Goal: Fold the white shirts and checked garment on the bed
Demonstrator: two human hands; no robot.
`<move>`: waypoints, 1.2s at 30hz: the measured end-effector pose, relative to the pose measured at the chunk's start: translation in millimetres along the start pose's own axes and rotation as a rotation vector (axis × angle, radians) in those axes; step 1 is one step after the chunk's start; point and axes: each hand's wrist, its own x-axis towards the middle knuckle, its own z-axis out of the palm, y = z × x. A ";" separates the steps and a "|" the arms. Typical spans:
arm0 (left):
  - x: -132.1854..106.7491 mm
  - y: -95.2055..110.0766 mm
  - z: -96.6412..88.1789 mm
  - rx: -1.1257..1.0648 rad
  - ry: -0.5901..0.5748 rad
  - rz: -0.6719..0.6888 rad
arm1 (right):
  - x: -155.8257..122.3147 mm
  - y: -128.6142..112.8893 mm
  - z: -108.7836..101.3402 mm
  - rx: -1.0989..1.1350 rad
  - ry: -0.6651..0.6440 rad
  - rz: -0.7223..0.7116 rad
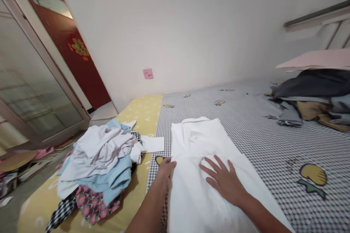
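Observation:
A white shirt (pixel 197 196) lies lengthwise in front of me on the checked bedspread, its sides folded in and a collar-like edge at its far end. My right hand (pixel 225 182) rests flat on its middle with the fingers spread. At the shirt's left edge is my left hand (pixel 164 173), its fingers bent and closed on the cloth there; the fingertips are partly hidden. Some wrinkles cross the shirt's upper half, beyond both hands.
To the left, a heap of loose clothes (pixel 101 156) sits on a yellow patterned cloth (pixel 147 107), beside a small white piece (pixel 154 144). Stacked dark and brown clothes (pixel 314 98) lie at the right under a pink flat item (pixel 319 59). A wall (pixel 191 36) rises behind the bed.

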 end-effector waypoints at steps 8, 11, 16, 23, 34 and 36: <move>-19.8 23.6 14.2 0.360 0.283 0.378 | 1.1 -0.1 -3.4 0.053 -0.021 0.003; -40.1 27.7 23.5 0.672 0.178 0.829 | 1.3 -4.6 -9.6 0.041 -0.051 0.020; -42.8 3.4 28.8 1.333 -0.375 1.326 | 1.7 -13.1 -19.8 0.030 -0.084 0.040; -23.1 -17.4 29.3 1.416 -0.403 1.069 | 4.3 -13.1 -21.9 0.071 -0.080 0.038; -11.4 -24.9 34.0 1.432 -0.330 1.045 | -7.6 9.0 -44.9 0.027 -0.001 0.027; -12.7 -23.9 34.1 1.430 -0.324 1.059 | -11.3 22.4 -50.1 -0.012 0.030 0.081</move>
